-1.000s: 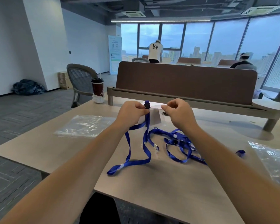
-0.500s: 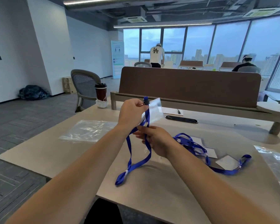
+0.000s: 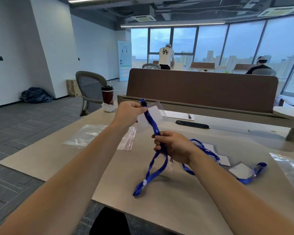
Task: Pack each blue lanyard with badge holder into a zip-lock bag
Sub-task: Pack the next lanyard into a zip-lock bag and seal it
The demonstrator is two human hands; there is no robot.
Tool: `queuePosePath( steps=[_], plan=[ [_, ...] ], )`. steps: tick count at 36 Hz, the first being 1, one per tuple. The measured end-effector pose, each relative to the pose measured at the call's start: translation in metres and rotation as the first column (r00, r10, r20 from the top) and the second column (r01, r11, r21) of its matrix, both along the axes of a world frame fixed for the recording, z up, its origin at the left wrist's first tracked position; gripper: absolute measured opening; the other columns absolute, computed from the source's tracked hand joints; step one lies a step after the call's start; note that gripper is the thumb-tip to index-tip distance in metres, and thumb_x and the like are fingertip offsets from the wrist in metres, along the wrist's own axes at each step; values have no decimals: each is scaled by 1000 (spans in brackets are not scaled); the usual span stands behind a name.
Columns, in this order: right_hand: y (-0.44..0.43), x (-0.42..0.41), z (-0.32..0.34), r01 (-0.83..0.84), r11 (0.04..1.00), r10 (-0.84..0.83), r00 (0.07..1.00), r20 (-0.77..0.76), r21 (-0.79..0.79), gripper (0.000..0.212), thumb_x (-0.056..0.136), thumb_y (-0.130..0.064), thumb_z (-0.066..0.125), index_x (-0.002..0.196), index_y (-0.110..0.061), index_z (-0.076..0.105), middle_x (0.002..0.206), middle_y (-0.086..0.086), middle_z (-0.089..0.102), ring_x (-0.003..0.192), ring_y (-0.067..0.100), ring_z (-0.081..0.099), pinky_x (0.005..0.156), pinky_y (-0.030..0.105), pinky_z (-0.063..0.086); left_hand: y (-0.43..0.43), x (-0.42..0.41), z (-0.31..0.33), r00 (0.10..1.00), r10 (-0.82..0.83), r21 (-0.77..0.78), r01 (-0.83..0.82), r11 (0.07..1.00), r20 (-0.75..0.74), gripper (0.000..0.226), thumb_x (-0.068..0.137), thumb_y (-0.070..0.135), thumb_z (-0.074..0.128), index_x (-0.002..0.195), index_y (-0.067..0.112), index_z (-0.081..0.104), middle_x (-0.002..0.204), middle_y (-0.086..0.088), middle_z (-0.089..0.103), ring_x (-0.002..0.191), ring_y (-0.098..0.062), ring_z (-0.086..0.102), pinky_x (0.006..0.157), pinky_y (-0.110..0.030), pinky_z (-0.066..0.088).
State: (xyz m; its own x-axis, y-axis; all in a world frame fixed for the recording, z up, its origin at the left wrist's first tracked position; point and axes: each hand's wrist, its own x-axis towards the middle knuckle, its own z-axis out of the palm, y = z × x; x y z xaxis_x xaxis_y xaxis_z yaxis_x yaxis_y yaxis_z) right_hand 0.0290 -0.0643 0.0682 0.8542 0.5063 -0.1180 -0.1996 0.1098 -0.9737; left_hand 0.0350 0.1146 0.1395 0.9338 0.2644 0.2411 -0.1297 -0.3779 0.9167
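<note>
- White walls (image 3: 15, 39) on the left, grey carpet floor (image 3: 24, 141).
- Tall windows (image 3: 210, 44) at the back show a city.
- A brown divider (image 3: 202, 89) runs along the beige table's (image 3: 159, 209) far edge.
- A grey chair (image 3: 90, 87) stands beyond its left corner.

Blue lanyard (image 3: 152, 123), clear badge holder (image 3: 157, 112), perhaps red-striped zip-lock bags (image 3: 92, 136), beige table (image 3: 159, 209).

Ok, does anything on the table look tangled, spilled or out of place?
Nothing spilled or damaged. The only untidy spot: the spare lanyards right of the right hand lie in a loose tangle, straps crossing over their badge holders. The coffee cup stands upright.
</note>
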Motion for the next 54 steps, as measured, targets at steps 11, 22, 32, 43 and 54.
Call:
queuePosePath(
  steps=[11,22,32,43,54],
  plan=[
    [-35,5,-4,-246,954,257,965,49,-171,28,91,-5,60,117,4,62,86,12,58,80,23,55,95,45,49,19,-22,3,811,-533,-224,488,844,-241,24,92,2,62,117,4,64,104,-15,70,91,-25,69,86,-37,59],
    [-38,15,32,-182,959,212,969,125,-216,12,92,0,59,103,-3,62,88,16,65,74,23,61,72,33,55,9,-29,-22,762,-470,272,616,740,-445,17,88,16,73,104,21,71,102,-3,74,103,-30,67,94,-43,56],
    [-27,16,40,24,929,52,980,194,-369,11,86,-1,69,98,-2,69,90,18,72,80,30,65,88,41,56,2,-24,-33,867,-337,501,490,714,-367,14,86,20,75,99,19,68,93,3,70,91,-23,64,77,-31,52],
    [17,1,23,326,909,-275,937,213,-261,10,89,-8,69,98,-3,69,78,9,75,64,17,71,63,25,60,-4,1,-61,994,106,187,-108,976,21,4,90,15,68,89,14,64,90,-3,65,86,-21,60,68,-27,39],
    [-7,-7,-2,-78,993,69,993,-98,-92,24,99,-7,53,117,1,68,81,11,56,63,16,49,70,31,48,25,-4,-38,969,-239,-557,162,815,-69,14,94,4,62,108,8,64,98,-12,73,89,-24,70,68,-31,59]
  ],
)
